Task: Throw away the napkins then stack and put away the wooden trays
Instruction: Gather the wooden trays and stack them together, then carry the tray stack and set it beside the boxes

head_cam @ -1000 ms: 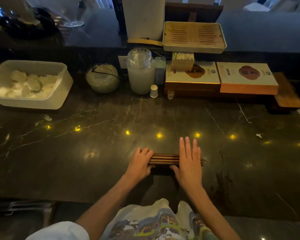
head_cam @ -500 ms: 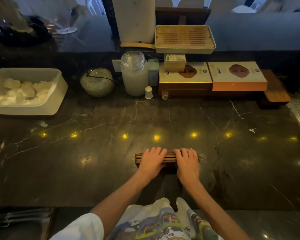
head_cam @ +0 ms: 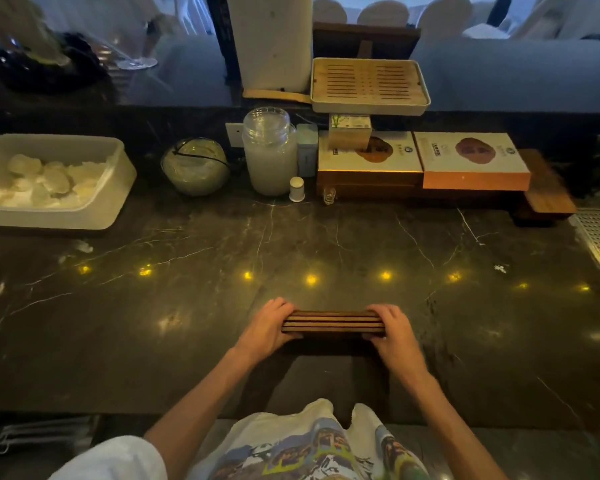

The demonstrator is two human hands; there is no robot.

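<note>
Your left hand (head_cam: 267,327) and right hand (head_cam: 394,329) each grip one end of the wooden trays (head_cam: 333,322), stacked in a neat pile on the dark surface (head_cam: 326,244) right in front of you, so none can slide off

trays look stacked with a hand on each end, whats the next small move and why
Probably lift the stack of wooden trays level off the counter to carry it away. The left hand and right hand each grip one end, the edges look lined up, and crumpled napkins seem to lie in the white bin.
</note>
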